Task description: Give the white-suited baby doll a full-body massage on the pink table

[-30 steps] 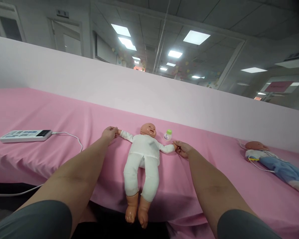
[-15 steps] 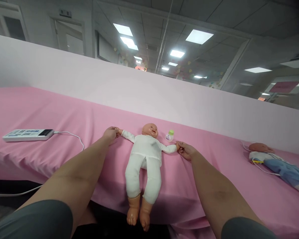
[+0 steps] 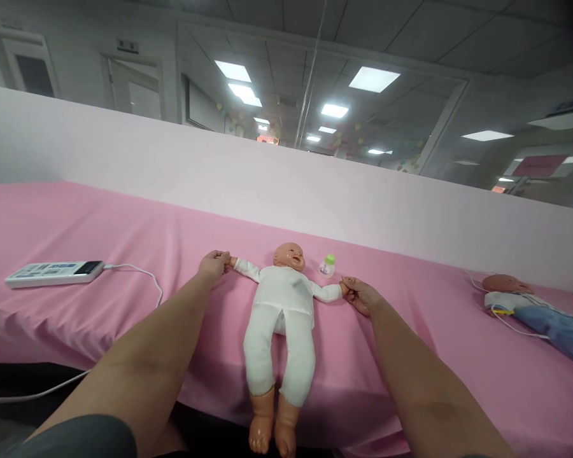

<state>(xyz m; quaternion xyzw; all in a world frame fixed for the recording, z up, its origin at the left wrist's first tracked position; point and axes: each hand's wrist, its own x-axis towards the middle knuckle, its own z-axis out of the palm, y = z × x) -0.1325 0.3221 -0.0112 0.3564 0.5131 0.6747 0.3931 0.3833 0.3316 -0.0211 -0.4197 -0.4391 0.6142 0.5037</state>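
A baby doll (image 3: 284,296) in a white top and white trousers lies on its back on the pink sheet (image 3: 210,343), its bare feet toward me at the near edge. My left hand (image 3: 214,264) is closed on the doll's hand on the left side. On the other side, my right hand (image 3: 361,295) pinches the doll's other hand. Both doll arms are stretched outward. Beside the doll's head stands a small clear bottle (image 3: 327,266) with a green cap, just beyond my right hand.
A white device (image 3: 55,273) with a dark display lies at left, its cable (image 3: 134,267) running over the sheet. At far right lies a second doll (image 3: 544,318) in blue with a thin tube. A white partition (image 3: 267,178) topped by glass rises behind.
The whole scene sits slightly lower in view, as the camera has tilted up a little. Both hands keep their hold on the doll's hands, and the doll lies much as before.
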